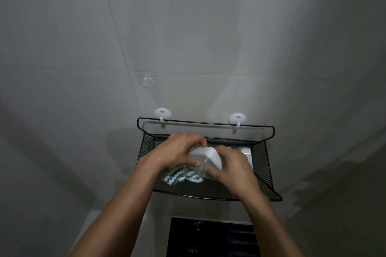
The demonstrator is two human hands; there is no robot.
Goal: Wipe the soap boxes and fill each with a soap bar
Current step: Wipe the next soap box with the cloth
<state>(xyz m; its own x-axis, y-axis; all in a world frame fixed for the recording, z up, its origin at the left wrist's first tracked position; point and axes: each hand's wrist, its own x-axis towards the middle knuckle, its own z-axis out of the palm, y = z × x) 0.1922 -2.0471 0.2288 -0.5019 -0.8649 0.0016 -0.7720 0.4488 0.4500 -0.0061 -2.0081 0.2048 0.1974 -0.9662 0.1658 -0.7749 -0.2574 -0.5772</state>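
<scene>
A white soap box [208,155] with a clear part is held over the black mesh basket [261,165]. My left hand [177,150] grips its left side, with fingers curled over the top. My right hand [231,165] grips its right side, thumb on the clear front. A green-and-white zigzag cloth [181,177] lies in the basket under the box. Another white soap box [246,152] sits behind my right hand, mostly hidden. No soap bar shows.
The basket hangs by its black wire rail [204,123] from two white wall hooks [163,113] [237,119] on a grey tiled wall. A dark shelf or opening [208,238] lies below, between my forearms.
</scene>
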